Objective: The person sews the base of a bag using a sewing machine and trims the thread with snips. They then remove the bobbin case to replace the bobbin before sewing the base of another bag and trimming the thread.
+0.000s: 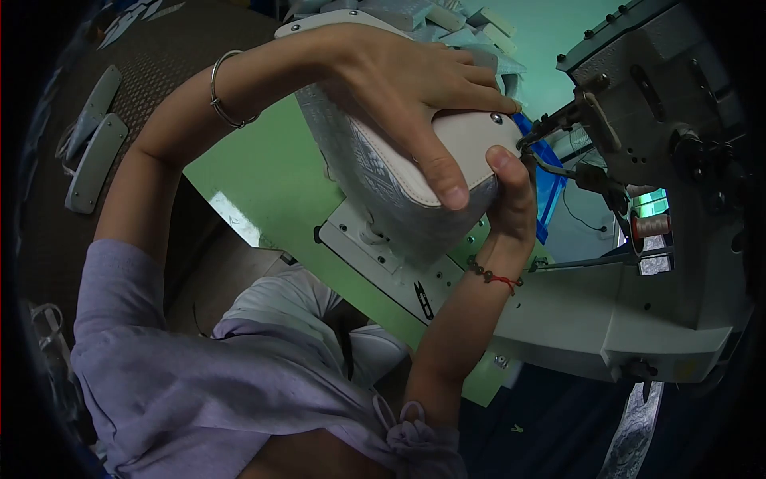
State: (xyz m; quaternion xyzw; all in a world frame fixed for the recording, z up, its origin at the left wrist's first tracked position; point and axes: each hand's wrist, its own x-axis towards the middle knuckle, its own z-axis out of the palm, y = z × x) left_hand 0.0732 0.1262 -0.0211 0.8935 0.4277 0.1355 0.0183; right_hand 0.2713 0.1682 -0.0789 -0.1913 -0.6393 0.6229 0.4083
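Observation:
A boxy bag with a cream panel, stitched edge and metal rivets is tilted over the sewing machine's arm. Its silvery patterned side looks covered with clear film. My left hand, a bangle on its wrist, spans the panel, fingers spread toward the far edge and thumb at the near edge. My right hand grips the corner by the machine, thumb on the panel; its other fingers are mostly hidden. The presser and needle area meets that corner, close to my right thumb. Blue material shows behind it.
The dark sewing machine head stands at right, with a thread spool below. Black thread snips lie on the pale machine bed. More silvery pieces are piled at the back; cream panels lie at left.

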